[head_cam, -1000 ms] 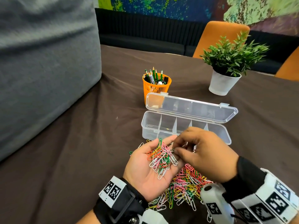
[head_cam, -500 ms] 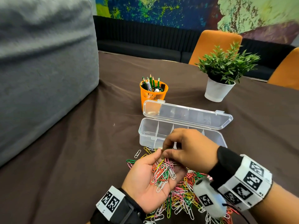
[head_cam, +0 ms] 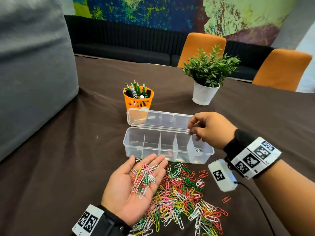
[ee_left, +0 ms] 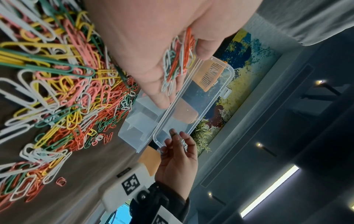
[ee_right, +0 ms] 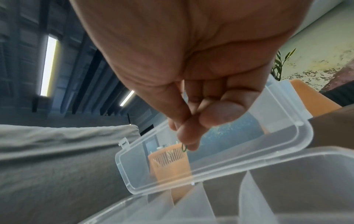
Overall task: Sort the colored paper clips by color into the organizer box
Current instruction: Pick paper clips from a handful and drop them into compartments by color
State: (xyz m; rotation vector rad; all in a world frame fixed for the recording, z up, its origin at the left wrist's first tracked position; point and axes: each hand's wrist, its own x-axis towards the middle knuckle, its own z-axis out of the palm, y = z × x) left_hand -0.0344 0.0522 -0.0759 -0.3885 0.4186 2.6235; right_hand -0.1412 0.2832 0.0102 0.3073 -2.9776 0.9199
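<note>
the right hand (head_cam: 210, 129) pinches 1 green clip (ee_right: 184, 147) over the organizer box (head_cam: 167, 158), due for release, while at 7 o'clock the flat left hand (head_cam: 134, 188) cups mixed clips (head_cam: 144, 178).

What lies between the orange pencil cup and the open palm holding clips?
In the head view, the clear organizer box, lid open, sits between the orange pencil cup and the left hand. A few loose clips lie just before the palm.
</note>
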